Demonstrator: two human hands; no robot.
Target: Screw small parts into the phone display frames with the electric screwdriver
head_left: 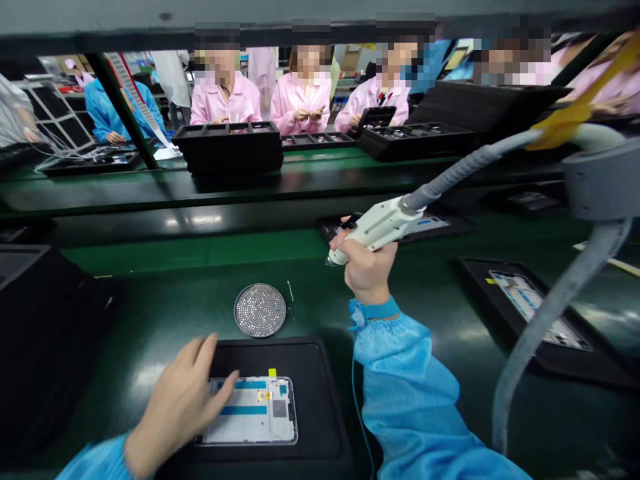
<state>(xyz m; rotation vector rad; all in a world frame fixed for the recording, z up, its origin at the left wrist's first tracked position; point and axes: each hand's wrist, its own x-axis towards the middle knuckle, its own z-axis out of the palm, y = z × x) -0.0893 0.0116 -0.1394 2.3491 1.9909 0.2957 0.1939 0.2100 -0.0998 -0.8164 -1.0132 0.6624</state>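
My right hand (370,273) is wrapped round a white air gun (383,223), whose small dark nozzle points down and left. A thick grey hose runs from its back end. My left hand (175,397) is spread over the left end of a phone frame (250,430), thumb and fingers apart; whether it touches the frame I cannot tell. Blue strips and a small yellow tab show on the frame, which lies in a black foam tray (320,407). Just beyond that tray sits a round perforated dish (260,310) with many small holes.
More phone frames lie in black trays at the right (543,310) and beyond my right hand (430,223). Black stacked trays (45,353) stand at the left. The grey hose (545,333) hangs down at the right. Across the line, people in pink (300,100) work behind black boxes.
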